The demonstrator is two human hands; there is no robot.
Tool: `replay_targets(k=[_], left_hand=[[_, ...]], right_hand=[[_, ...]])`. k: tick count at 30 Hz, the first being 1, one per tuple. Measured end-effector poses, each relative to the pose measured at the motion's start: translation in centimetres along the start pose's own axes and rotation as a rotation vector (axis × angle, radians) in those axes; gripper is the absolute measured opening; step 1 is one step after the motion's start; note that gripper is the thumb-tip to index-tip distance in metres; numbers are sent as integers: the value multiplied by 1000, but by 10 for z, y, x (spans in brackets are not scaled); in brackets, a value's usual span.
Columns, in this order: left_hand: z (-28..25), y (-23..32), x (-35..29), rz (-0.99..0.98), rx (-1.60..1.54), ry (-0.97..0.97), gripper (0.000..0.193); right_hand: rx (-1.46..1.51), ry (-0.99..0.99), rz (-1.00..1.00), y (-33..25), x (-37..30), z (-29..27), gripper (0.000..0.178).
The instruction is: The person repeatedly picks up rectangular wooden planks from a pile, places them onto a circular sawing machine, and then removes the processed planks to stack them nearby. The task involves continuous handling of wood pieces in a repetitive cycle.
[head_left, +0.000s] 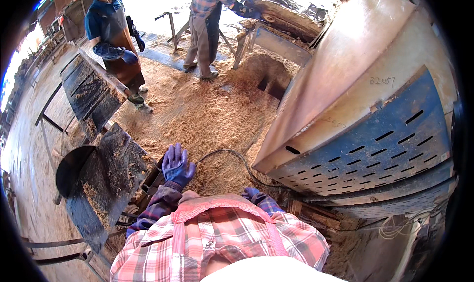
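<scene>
My left hand (177, 165), in a blue-purple glove, is stretched out with its fingers extended and nothing in it. It is beside the end of a dark, sawdust-strewn metal chute (111, 178), over the sawdust; I cannot tell whether it touches the frame there. My right hand (250, 192), also gloved, shows only in part near my chest, and its fingers are mostly hidden. Close to it, a black cable (224, 150) curves across the sawdust towards the base of a large machine housing (340, 79).
A slotted blue panel (390, 144) covers the machine's near side. Deep sawdust (202, 116) lies across the floor. A person in an apron (116, 45) stands at the far left by another chute (91, 89). A second person (205, 25) has gloved hands by a log (289, 19).
</scene>
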State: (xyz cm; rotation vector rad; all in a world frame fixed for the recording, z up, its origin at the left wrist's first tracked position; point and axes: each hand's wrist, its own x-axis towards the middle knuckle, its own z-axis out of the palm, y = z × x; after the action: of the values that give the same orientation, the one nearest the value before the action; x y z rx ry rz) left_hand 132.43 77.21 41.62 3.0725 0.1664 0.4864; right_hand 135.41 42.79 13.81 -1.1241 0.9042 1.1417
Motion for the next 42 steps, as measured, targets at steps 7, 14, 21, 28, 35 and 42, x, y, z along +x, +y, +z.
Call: replay_targets(k=[7,14,21,28,35,42], left_hand=[[1,7,1,-24,-16,-15,56],[4,4,-2,-15,5,23,57],[2,7,-1,-63,-7,-7,56],[1,9,-1,-67,7,-16,56],[4,7,-3,-51,46,-8,56],[-2,8,-1,-41,22,-45,59]], right_hand=[[-33,28,-11,0,1,-16,22],[-154,40,-49,-2,-2,-4,34],[-410,-99,-163,-10,-14,-4,34],[-764,-51,-389,-3,-17,-15,25],[-1067,-11,-508,-5,-30,-12,23],[-1437,-107,-659,-11,-25,-14,21]])
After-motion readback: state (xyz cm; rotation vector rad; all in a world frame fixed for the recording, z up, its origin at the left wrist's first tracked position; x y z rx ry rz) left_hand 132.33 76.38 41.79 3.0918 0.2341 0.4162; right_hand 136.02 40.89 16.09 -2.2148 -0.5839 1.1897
